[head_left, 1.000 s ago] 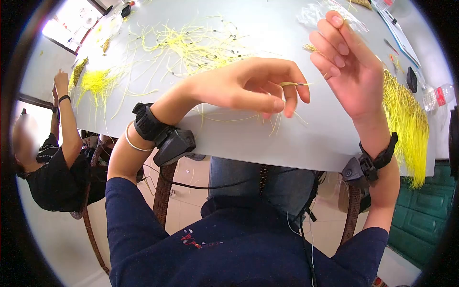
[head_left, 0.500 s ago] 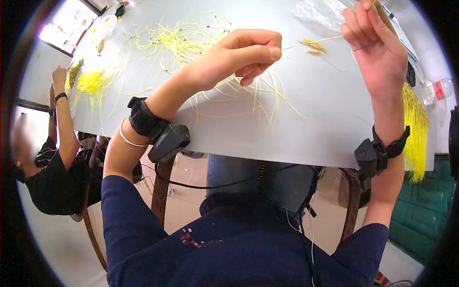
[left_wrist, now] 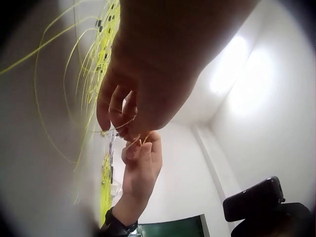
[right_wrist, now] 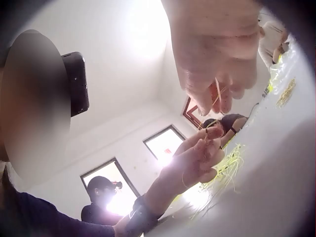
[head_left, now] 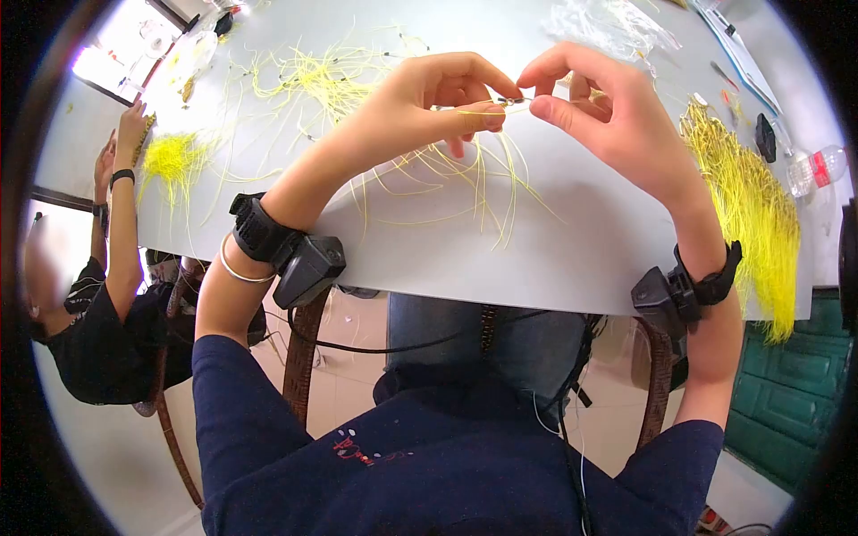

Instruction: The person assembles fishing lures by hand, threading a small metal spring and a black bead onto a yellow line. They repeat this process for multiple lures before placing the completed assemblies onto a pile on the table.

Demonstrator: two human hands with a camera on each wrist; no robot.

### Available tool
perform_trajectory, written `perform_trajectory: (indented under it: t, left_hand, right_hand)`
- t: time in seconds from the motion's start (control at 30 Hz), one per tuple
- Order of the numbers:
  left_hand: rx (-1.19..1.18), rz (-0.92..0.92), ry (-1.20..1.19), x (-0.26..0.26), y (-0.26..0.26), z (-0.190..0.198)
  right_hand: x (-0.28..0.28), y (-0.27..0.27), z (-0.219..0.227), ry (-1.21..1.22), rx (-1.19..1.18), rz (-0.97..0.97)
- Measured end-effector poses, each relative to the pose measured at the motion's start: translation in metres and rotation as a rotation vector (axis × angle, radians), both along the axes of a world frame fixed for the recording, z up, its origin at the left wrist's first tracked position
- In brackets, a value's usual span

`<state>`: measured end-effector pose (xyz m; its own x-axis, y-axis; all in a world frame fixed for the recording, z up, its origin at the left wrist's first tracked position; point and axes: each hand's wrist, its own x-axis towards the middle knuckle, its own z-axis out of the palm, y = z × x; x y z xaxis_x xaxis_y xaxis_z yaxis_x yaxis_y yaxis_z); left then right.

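Note:
My left hand (head_left: 438, 94) pinches a thin yellow cord (head_left: 478, 111) between thumb and fingers, with a small dark piece at the fingertips. Close beside it on the right, my right hand (head_left: 617, 112) has its thumb and index finger bent toward the same spot. The right wrist view shows a strand (right_wrist: 217, 94) running out of the right hand's fingers toward the left hand (right_wrist: 192, 165). Both hands are raised over the grey table (head_left: 536, 259). Loose yellow cords (head_left: 505, 179) lie below them.
Tangled yellow cords with dark tips (head_left: 326, 76) lie beyond my left hand. At the right edge hangs a thick bundle of yellow cords (head_left: 751, 223), near a bottle (head_left: 818, 177) and a clipboard (head_left: 737, 54). Clear plastic (head_left: 608, 27) lies at the back. Another person (head_left: 107, 330) sits at left.
The right hand went out up and to the right, a cord stretched between both hands, then came back to the left hand. The hands are now nearly fingertip to fingertip.

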<state>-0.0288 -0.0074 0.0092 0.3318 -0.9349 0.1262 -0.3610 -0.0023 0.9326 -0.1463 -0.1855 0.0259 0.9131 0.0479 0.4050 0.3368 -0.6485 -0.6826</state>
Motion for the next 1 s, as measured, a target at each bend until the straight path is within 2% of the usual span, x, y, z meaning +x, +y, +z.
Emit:
perform_trajectory:
  t: [0.1,0.27,0.33,0.4,0.53,0.63,0.8,0.93,1.0]
  left_hand:
    - [-0.025,0.012,0.006,0.003,0.000,-0.002]
    - [-0.005,-0.005,0.041,0.002,0.001,-0.003]
    - [-0.075,-0.018,0.069,0.000,0.000,-0.005]
    - [-0.069,-0.033,0.098,0.001,0.000,-0.005]
    - [-0.043,-0.040,0.153,0.000,0.000,0.000]
    - [-0.091,-0.012,0.201,-0.001,0.000,-0.002]
    - [-0.123,0.054,0.286,-0.002,-0.002,-0.006]
    - [-0.169,0.103,0.310,-0.005,-0.004,-0.005]
    - [-0.179,0.154,0.295,0.001,-0.003,-0.007]
  right_hand:
    - [0.000,0.001,0.004,-0.081,-0.126,-0.006]
    - [0.001,0.005,0.004,-0.147,-0.145,-0.010]
    - [0.001,0.006,0.002,-0.143,-0.135,-0.019]
    - [0.004,0.005,-0.002,-0.279,-0.105,0.042]
    - [0.001,0.004,0.003,-0.279,-0.158,0.025]
    - [0.004,0.005,-0.003,-0.285,-0.110,0.010]
    - [0.009,0.021,-0.021,-0.365,0.172,-0.067]
    - [0.009,0.022,-0.023,-0.342,0.224,-0.091]
    - [0.007,0.021,-0.020,-0.320,0.099,-0.121]
